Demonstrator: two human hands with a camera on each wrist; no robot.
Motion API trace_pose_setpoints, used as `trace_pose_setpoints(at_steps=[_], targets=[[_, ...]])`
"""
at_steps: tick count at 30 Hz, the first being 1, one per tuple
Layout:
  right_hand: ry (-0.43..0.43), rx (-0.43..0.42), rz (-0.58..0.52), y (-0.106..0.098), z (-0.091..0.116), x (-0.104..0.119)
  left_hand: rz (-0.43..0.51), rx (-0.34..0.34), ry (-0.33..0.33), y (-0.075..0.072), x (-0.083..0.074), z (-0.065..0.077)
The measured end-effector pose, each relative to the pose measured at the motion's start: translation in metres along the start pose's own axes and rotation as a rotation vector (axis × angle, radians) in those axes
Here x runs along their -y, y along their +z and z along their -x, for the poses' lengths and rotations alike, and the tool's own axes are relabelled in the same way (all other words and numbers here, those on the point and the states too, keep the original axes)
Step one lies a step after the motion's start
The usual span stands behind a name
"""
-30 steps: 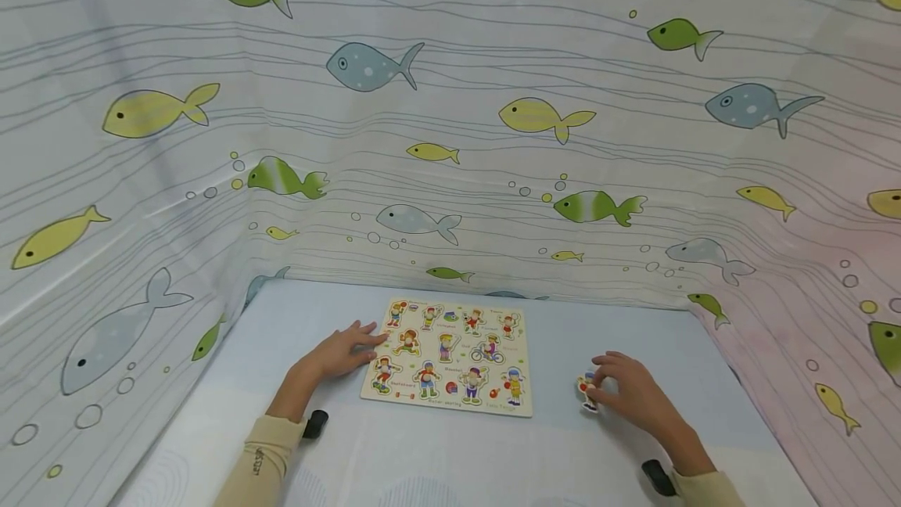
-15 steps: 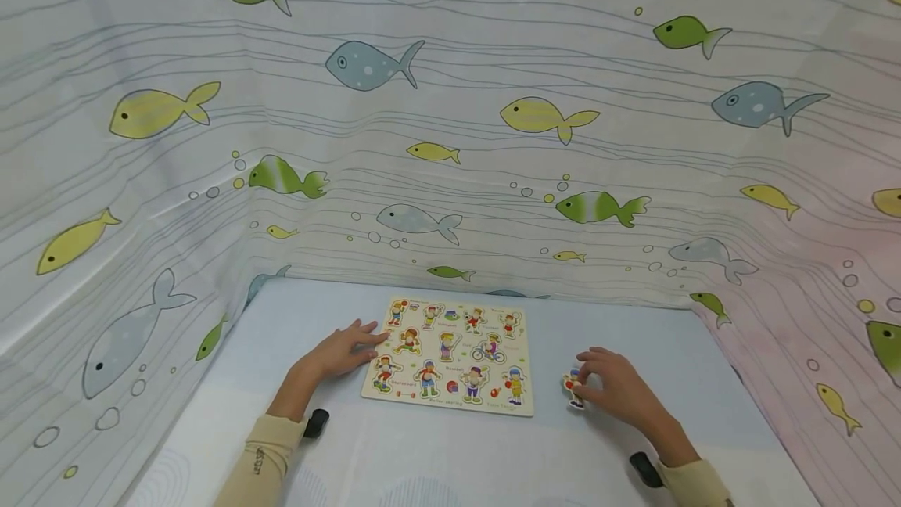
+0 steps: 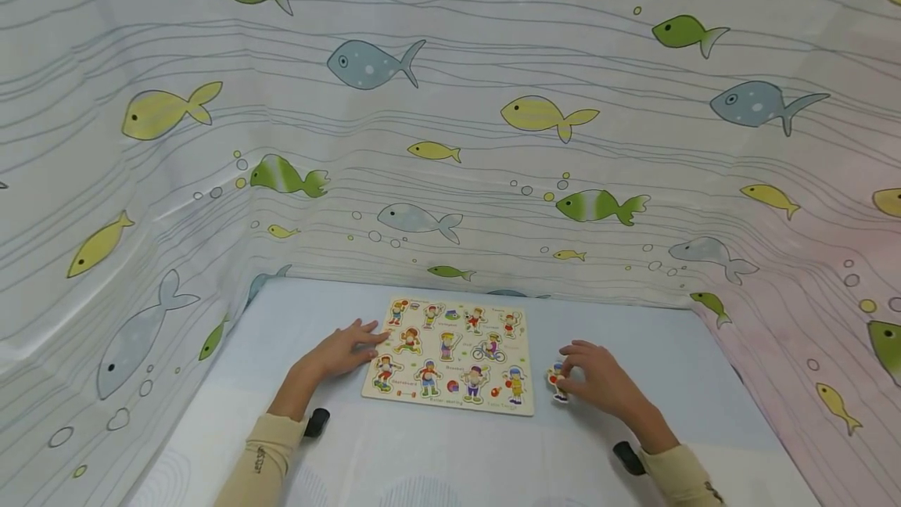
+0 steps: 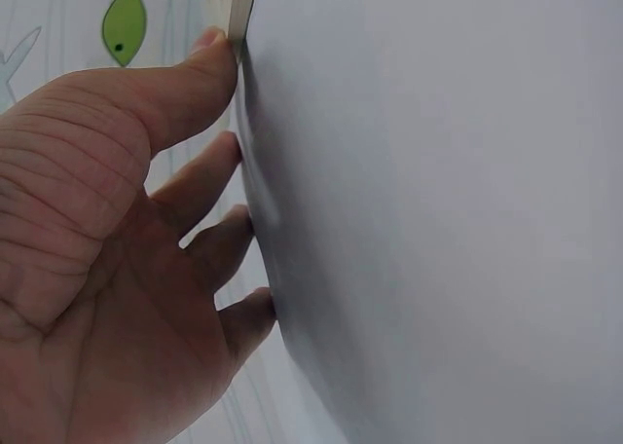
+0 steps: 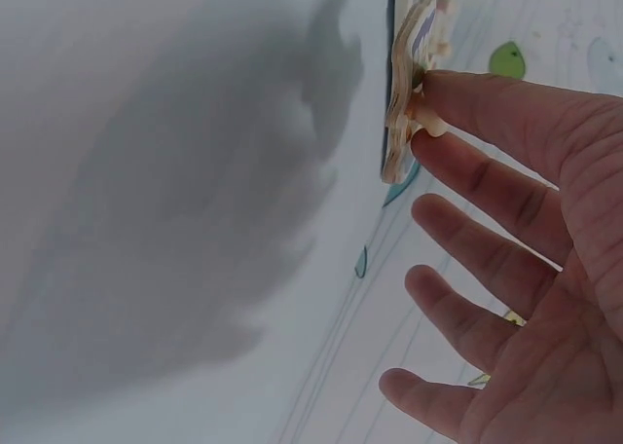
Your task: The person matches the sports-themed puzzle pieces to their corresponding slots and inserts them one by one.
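In the head view, a pale wooden puzzle board (image 3: 517,350) with several printed sports figures lies on the table. My left hand (image 3: 345,350) rests at its left side, fingers extended and thumb at the edge. The left wrist view has the thumb tip against the board's edge (image 4: 243,11) and the other fingertips at the table surface. To the right of the board, my right hand (image 3: 601,382) pinches a figure-shaped puzzle piece (image 3: 556,383). A small knob (image 5: 429,121) on the piece sits between thumb and index finger, the other fingers spread apart. The piece stands close over the table.
A light blue and white cloth (image 3: 436,448) covers the table. Behind and at both sides rises a curtain (image 3: 486,170) printed with fish. Black wrist-worn devices (image 3: 316,423) sit by both sleeves.
My right hand has moved left with the puzzle piece, nearer the board's right edge. The left hand and the board have stayed in place.
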State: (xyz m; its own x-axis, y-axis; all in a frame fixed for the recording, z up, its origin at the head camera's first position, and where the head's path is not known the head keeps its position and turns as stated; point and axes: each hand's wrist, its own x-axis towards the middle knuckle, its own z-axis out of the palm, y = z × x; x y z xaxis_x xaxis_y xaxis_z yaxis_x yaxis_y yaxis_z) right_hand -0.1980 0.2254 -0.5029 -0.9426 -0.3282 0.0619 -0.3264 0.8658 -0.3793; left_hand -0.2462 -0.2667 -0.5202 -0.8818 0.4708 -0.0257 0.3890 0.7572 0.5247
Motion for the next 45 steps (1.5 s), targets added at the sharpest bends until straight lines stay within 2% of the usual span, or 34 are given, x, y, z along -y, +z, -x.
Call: trace_pose_setpoints(at_steps=[15, 26, 36, 45], targets=[[-0.107, 0.002, -0.055, 0.012, -0.017, 0.024, 0.007, -0.003, -0.004, 0.001, 0.001, 0.0], [-0.13, 0.025, -0.061, 0.018, -0.025, 0.034, 0.014, -0.009, 0.003, 0.0, 0.001, -0.001], [-0.212, 0.019, -0.079, 0.026, -0.029, 0.04, 0.021, 0.004, -0.002, -0.002, -0.005, 0.001], [-0.207, 0.045, -0.068, 0.033, -0.033, 0.039, 0.01, 0.008, -0.004, -0.002, -0.005, 0.001]])
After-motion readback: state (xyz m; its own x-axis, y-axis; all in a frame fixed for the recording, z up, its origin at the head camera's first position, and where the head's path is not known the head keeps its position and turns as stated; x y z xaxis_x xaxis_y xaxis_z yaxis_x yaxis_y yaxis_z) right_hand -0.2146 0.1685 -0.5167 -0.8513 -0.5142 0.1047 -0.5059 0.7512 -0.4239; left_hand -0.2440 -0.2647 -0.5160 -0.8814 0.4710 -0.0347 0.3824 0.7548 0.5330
